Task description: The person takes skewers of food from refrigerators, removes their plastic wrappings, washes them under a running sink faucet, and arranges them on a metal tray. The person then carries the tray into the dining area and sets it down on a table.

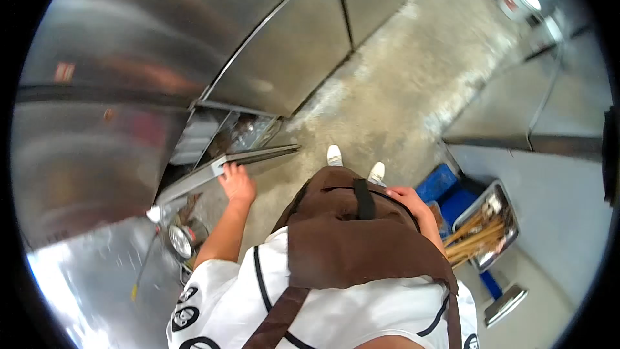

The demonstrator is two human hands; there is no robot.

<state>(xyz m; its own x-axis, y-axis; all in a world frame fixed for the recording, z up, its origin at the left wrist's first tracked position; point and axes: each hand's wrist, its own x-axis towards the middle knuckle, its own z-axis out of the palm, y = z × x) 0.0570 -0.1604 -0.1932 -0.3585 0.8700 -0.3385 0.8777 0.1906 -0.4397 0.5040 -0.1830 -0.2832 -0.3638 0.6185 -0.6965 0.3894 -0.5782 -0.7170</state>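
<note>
L hand [238, 185]: at the top edge of the open stainless door [261, 154], fingers bent over it; can't tell if you're gripping or just resting.
R hand [407, 201]: by the R side of your brown apron [361, 252], fingers partly bent on the cloth; can't tell if they grip any of it.
Door loc.: low, to your L, swung out from the s/s cabinet [258, 77], near your white shoes [334, 155].
Cabinet int.: clear plastic-wrapped stuff [245, 130] behind the door; contents too blurred to ID.
Sticker: small red-orange label [64, 72] on the steel, upper L; text n/a, too blurry.
Bucket: white w/ a red mark [516, 0], far R on the concrete floor [400, 84]; brand unreadable.
Shirt: white, blk piping, round blk prints on L sleeve [186, 318]; lettering not legible.
Tray: metal, rim [512, 210] tilted, to your R, w/ thin wooden sticks [481, 240] poking out twd you.
Blue item: [439, 185] just beside the tray; type unclear, no writing legible.
</note>
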